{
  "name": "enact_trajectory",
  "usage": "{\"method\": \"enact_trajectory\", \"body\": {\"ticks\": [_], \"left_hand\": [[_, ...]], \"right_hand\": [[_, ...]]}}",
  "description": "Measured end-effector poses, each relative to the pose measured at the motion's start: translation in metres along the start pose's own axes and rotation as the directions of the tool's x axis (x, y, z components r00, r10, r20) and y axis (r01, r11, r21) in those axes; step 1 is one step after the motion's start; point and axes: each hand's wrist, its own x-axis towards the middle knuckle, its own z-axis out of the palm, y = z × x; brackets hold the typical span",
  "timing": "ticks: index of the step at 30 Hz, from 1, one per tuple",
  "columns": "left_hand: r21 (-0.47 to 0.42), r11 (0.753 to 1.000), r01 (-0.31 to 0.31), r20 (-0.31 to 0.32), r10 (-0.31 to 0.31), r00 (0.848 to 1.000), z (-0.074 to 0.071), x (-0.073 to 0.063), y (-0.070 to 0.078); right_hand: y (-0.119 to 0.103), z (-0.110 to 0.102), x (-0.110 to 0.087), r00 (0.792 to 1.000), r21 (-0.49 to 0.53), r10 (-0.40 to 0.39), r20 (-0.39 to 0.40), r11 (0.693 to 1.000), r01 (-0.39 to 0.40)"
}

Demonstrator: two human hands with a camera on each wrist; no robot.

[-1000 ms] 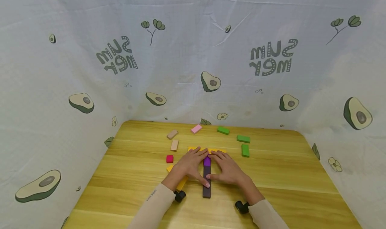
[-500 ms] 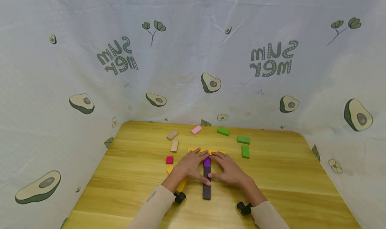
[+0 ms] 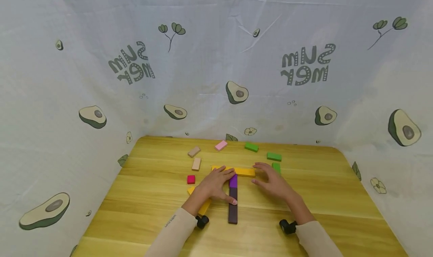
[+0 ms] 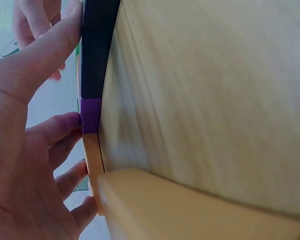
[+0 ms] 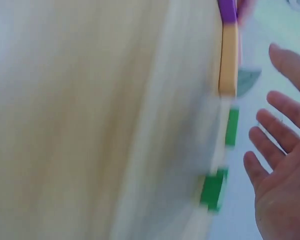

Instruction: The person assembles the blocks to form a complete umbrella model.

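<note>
A dark brown bar (image 3: 232,205) lies lengthwise on the wooden table (image 3: 324,197), with a purple block (image 3: 233,180) at its far end and a long yellow bar (image 3: 241,171) lying crosswise beyond that. My left hand (image 3: 216,185) rests flat against the left side of the purple block (image 4: 90,114) and dark bar (image 4: 96,47), thumb touching the bar. My right hand (image 3: 272,182) hovers open to the right of the bars, fingers spread (image 5: 277,165), near a green block (image 3: 276,167).
Two more green blocks (image 3: 251,147) (image 3: 273,156), a pink block (image 3: 221,145), two tan blocks (image 3: 194,151) (image 3: 196,164), a red cube (image 3: 191,179) and a yellow block (image 3: 203,206) under my left forearm lie around. A printed cloth (image 3: 216,61) walls the table.
My right hand has left the dark bar and moved right and away, toward the green block. The left hand stays against the purple block and bar.
</note>
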Motion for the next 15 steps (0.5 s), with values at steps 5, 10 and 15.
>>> {"method": "enact_trajectory", "body": {"ticks": [5,10,15], "left_hand": [[-0.013,1.0,0.0,0.001,0.0,1.0,0.0,0.0,0.0],[-0.026,1.0,0.004,-0.004,-0.004,1.0,-0.003,-0.002,0.001],[-0.026,1.0,0.0,-0.005,0.0,1.0,-0.003,-0.002,0.001]], "right_hand": [[0.028,-0.026,-0.002,0.999,-0.064,0.017,-0.051,0.998,-0.02],[0.047,-0.041,-0.004,0.998,-0.142,0.021,-0.056,0.99,-0.029],[0.058,-0.045,-0.009,0.999,-0.144,0.023,-0.028,0.989,-0.027]]}}
